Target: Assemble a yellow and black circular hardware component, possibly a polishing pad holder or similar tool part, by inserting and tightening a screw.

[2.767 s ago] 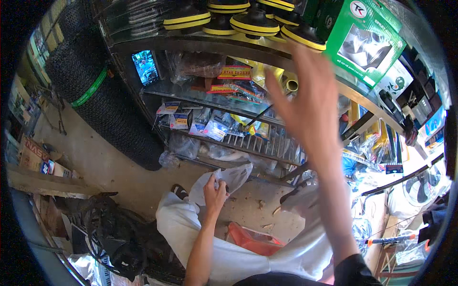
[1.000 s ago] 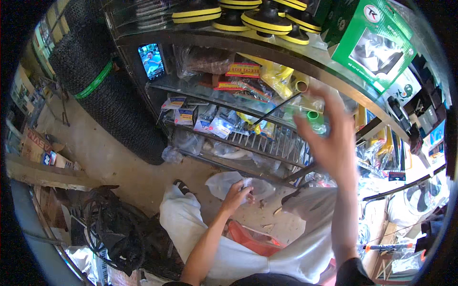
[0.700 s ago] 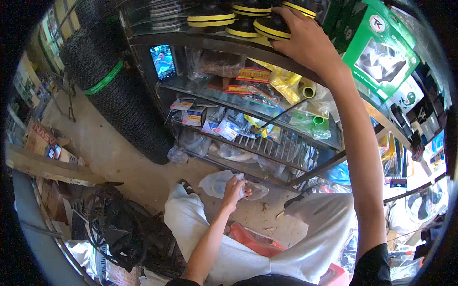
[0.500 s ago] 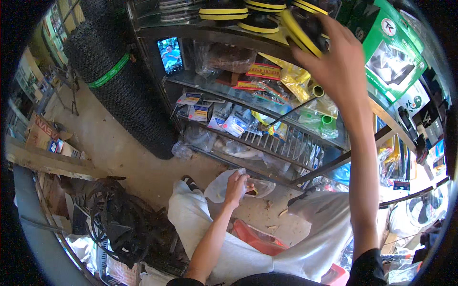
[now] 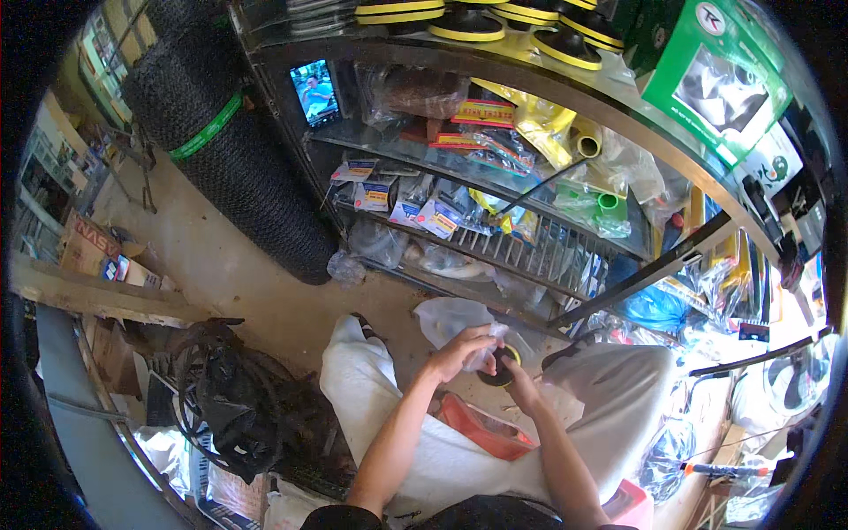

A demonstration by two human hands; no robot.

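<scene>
My left hand (image 5: 465,350) is closed on a clear plastic bag (image 5: 449,318), holding it over the gap between my knees. Close against it, my right hand (image 5: 523,389) grips a black round pad (image 5: 500,367) with a yellow rim. The pad is at the bag's mouth; whether part of it is still inside, I cannot tell. More pads of the same kind, black with yellow rims (image 5: 468,24), lie in stacks on the top shelf (image 5: 424,55).
Lower shelves hold packets and a yellow tube (image 5: 587,146). A lit phone (image 5: 315,94) leans at the left. Beyond stands a roll of black wire mesh (image 5: 238,177). A green box (image 5: 724,88) sits upper right, a red tray (image 5: 486,431) between my legs, black coiled material (image 5: 230,397) lower left.
My right hand has left a pad on the top shelf and come down to the bag, where it now grips another pad. My left hand with the bag has moved slightly right.
</scene>
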